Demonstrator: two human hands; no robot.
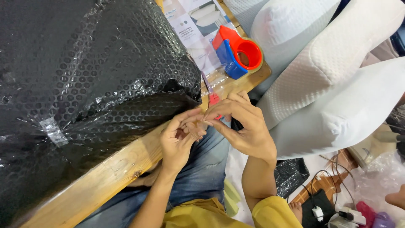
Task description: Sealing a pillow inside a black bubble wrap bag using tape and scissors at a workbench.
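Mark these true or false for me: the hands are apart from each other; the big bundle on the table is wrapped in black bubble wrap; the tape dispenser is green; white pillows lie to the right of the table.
1. The hands are apart. False: the left hand and the right hand meet at the fingertips, beside the table edge.
2. The bundle is wrapped in black bubble wrap. True.
3. The tape dispenser is green. False: it is red and blue.
4. White pillows lie to the right of the table. True.
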